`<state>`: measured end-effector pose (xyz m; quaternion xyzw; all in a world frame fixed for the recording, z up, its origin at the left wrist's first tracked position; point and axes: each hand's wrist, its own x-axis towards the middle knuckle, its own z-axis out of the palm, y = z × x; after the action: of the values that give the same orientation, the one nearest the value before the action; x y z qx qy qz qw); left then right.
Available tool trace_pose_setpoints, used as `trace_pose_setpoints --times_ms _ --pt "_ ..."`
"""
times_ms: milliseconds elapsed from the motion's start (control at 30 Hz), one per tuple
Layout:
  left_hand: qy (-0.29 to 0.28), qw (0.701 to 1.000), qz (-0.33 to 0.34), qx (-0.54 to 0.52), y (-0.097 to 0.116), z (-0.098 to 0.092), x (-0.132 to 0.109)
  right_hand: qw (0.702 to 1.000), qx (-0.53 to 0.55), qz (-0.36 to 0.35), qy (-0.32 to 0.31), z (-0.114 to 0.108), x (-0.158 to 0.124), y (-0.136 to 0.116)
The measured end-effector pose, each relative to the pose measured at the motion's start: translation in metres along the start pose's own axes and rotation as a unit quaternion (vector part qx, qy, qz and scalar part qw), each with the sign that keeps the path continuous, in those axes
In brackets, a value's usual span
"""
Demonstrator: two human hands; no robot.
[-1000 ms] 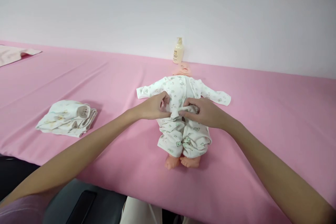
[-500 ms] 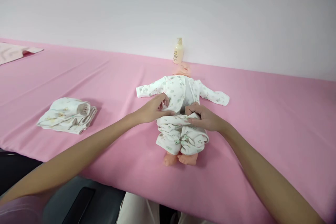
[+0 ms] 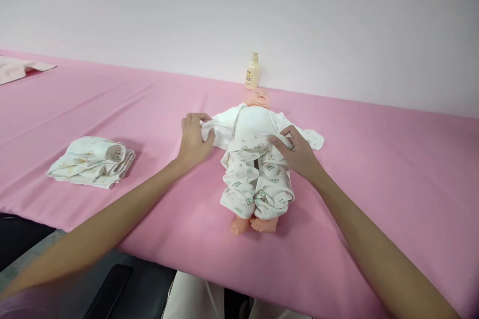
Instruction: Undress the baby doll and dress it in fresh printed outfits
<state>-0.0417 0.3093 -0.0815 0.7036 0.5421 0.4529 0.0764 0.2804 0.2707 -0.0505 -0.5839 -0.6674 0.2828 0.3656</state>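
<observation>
A baby doll (image 3: 258, 99) lies on its back, dressed in a white printed shirt (image 3: 227, 117) and white pants (image 3: 239, 179) with small green prints. My left hand (image 3: 194, 140) is at the doll's side, fingers and thumb closed on the shirt's front flap, which is folded outward with its plain inside showing. At the other side of the waist, my right hand (image 3: 297, 153) pinches the top of the pants; its fingertips are partly hidden in the cloth. The doll's bare feet (image 3: 265, 225) stick out of the pant legs.
A pump bottle (image 3: 253, 72) stands behind the doll's head by the wall. Folded printed clothes (image 3: 92, 162) lie to the left on the pink sheet (image 3: 160, 209). A pale pink cloth (image 3: 20, 69) is at the far left. Below the table edge, a dark phone (image 3: 108, 291) rests on a seat.
The pants' waistband has moved up over the doll's belly. My left hand has gone left and up, turning the shirt flap outward; my right hand has moved up slightly.
</observation>
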Motion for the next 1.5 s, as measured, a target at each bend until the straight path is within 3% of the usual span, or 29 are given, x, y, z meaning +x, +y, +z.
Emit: trace_pose_setpoints --times_ms 100,167,367,467,567,667,733,800,1000,1167,1267,1400,1500 --pt "-0.149 0.982 0.082 -0.082 0.035 0.002 -0.009 1.0 -0.009 0.007 0.005 -0.002 0.004 0.006" --pt "-0.24 0.96 0.083 -0.119 0.052 0.005 -0.003 1.0 -0.003 -0.007 -0.001 -0.005 0.008 0.006" --pt "-0.341 0.93 0.067 -0.117 0.059 0.016 0.038 0.995 0.028 -0.085 -0.037 -0.007 0.035 -0.017" --pt "-0.317 0.939 0.009 -0.132 0.052 0.019 0.053 0.995 0.026 -0.092 -0.04 0.0 0.054 -0.027" --pt "-0.277 0.933 -0.1 -0.206 0.04 0.027 0.065 0.996 -0.009 -0.082 -0.029 0.006 0.07 -0.025" --pt "-0.262 0.87 -0.218 -0.357 0.023 0.042 0.068 0.998 -0.044 -0.05 -0.019 0.007 0.078 -0.014" --pt "-0.27 0.819 -0.249 -0.441 0.013 0.053 0.063 0.999 -0.04 -0.011 -0.011 0.005 0.078 -0.001" --pt "-0.269 0.807 -0.256 -0.46 0.007 0.061 0.053 0.999 -0.006 0.035 -0.021 0.0 0.072 0.013" --pt "-0.228 0.894 -0.226 -0.314 0.012 0.063 0.026 0.962 0.19 0.164 -0.103 -0.013 0.049 0.047" --pt "-0.261 0.904 -0.215 -0.261 0.017 0.057 0.026 0.969 0.109 0.164 -0.151 -0.022 0.041 0.045" --pt "-0.265 0.908 -0.21 -0.248 0.015 0.059 0.03 0.974 0.083 0.16 -0.14 -0.023 0.039 0.039" --pt "-0.289 0.886 -0.2 -0.303 0.012 0.062 0.031 0.969 0.141 0.138 -0.149 -0.015 0.037 0.04" --pt "-0.316 0.831 -0.208 -0.407 0.012 0.06 0.029 0.953 0.24 0.122 -0.141 -0.007 0.034 0.044"
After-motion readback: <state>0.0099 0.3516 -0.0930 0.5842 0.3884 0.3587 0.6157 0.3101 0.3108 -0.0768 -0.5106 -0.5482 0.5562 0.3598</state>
